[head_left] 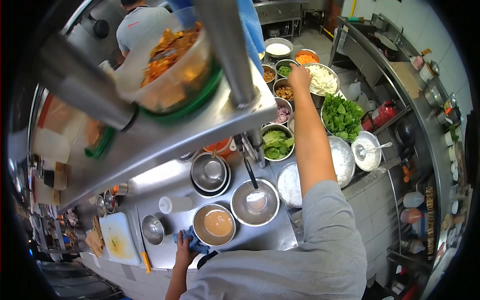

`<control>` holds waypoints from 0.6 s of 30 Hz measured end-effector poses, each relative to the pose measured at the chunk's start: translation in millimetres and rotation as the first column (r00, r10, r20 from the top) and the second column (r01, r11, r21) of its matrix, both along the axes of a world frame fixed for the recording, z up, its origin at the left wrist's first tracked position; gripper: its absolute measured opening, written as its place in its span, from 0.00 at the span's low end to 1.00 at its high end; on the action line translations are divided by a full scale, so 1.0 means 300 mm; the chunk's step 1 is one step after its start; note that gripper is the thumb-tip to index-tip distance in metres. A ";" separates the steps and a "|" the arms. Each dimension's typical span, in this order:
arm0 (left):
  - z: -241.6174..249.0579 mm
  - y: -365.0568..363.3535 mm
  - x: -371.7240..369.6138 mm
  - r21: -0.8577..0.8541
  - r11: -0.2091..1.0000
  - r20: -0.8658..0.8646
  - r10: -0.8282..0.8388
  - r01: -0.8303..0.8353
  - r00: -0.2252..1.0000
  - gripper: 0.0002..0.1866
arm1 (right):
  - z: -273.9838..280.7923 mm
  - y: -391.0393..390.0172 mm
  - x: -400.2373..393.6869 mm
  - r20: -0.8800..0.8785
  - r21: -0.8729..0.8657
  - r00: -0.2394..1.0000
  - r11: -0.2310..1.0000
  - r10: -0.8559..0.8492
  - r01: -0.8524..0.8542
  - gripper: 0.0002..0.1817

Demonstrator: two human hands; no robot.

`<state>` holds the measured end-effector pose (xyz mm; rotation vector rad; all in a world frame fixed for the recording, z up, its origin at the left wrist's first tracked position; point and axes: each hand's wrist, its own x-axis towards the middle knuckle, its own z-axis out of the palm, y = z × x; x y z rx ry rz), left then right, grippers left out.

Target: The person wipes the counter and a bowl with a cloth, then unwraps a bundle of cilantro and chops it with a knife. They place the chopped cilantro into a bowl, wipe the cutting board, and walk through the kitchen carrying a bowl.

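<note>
My right arm stretches far out over a row of food pots. At its end my right hand [300,78] is at the pot of chopped greens [285,70], fingers drawn together over its edge; whatever is between them is hidden. Close by are a pot of white strips [322,80], a pot of brown chunks [284,92] and a bowl of orange shreds [306,58]. My left hand [184,250] grips a crumpled blue cloth [195,240] at the counter's near edge. Beside the cloth stands a steel bowl of tan liquid [218,223].
A steel shelf [200,135] with plastic tubs crosses the upper left. On the counter lie a yellow-handled knife [140,239] and a white cutting board [119,238]. A steel bowl with a ladle [256,201] stands mid-counter. Another person [142,27] stands beyond the shelf.
</note>
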<state>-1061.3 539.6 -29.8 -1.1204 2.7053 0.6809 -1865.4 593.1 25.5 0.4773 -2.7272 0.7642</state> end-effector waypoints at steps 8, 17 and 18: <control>-0.039 0.032 0.066 -0.171 0.985 -0.189 -0.025 -0.008 0.982 0.35 | 0.104 0.242 0.168 0.134 -0.818 0.979 0.575 0.151 0.023 0.20; 0.000 0.066 0.151 0.602 0.781 -0.506 0.534 -0.165 0.678 0.33 | 0.303 0.516 1.600 0.037 -0.999 0.292 0.031 0.956 0.025 0.11; 0.044 0.092 0.166 0.632 0.759 -0.517 0.561 -0.153 0.647 0.32 | 0.200 0.508 1.756 0.252 -0.964 0.032 0.254 0.967 -0.085 0.15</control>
